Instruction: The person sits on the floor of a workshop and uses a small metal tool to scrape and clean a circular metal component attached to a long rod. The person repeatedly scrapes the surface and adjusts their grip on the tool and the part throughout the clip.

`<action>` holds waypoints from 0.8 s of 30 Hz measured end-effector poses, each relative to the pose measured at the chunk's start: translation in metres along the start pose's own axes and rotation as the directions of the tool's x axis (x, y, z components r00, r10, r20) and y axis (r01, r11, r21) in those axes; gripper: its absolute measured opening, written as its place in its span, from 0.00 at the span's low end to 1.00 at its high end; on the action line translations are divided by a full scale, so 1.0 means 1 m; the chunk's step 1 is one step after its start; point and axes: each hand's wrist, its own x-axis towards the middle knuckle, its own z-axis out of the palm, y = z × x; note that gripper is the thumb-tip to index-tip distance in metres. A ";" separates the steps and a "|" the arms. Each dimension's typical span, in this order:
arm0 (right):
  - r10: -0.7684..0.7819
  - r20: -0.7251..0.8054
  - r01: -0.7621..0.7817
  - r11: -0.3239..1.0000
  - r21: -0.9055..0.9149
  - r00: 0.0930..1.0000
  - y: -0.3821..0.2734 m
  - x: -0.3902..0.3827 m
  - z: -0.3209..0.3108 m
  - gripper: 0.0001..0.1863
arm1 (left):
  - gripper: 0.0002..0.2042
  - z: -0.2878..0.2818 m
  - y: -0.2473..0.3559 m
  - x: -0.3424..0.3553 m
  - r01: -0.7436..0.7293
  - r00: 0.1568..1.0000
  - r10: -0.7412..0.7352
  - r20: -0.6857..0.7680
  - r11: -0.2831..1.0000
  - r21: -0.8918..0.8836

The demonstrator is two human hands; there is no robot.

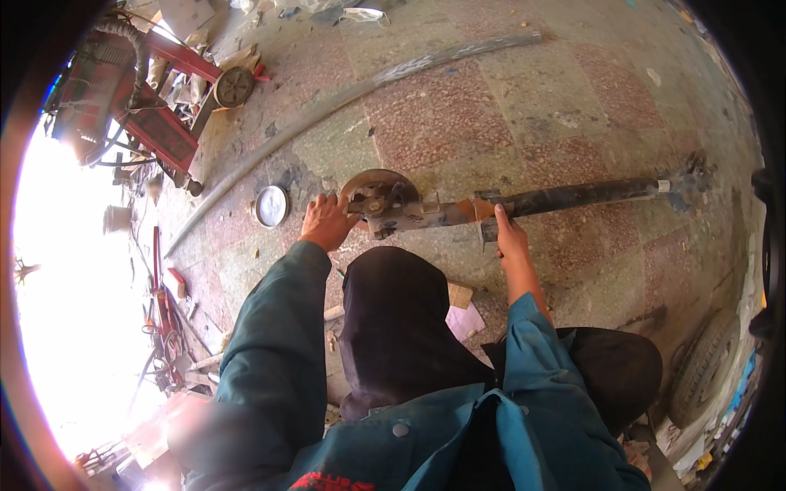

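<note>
- Head view: an axle-like metal part (565, 198) lies across the floor (524, 106) in front of the person; its hub end points toward the floor's left edge and its long dark tube toward the right edge.
- The left hand (329, 221) touches the hub end, fingers bent over it from the left; whether they close firmly on it cannot be told.
- The right hand (511, 233) grips the part near its middle, beside a rust-orange section, thumb on top and the other fingers mostly hidden.
- A rusty round disc (385, 182) sits at the hub end, on the side away from the person.
- Just beyond the left hand, to its left, a round shallow dish (271, 206) rests on the floor.
- A long grey pole (327, 106) runs from the floor's left side up toward its far edge.
- By the far left corner stands a red wheeled machine (168, 135).
- Near the right edge, toward the person, is a tyre (704, 368).
- Between the person's dark-clothed knees lie a wooden block (460, 295) and a pinkish sheet (467, 322).
</note>
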 end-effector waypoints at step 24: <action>0.024 -0.019 -0.029 0.964 -0.263 1.000 0.003 0.013 0.002 0.54 | 0.34 0.008 -0.004 -0.008 0.059 0.996 -0.053 0.070 0.995 -0.083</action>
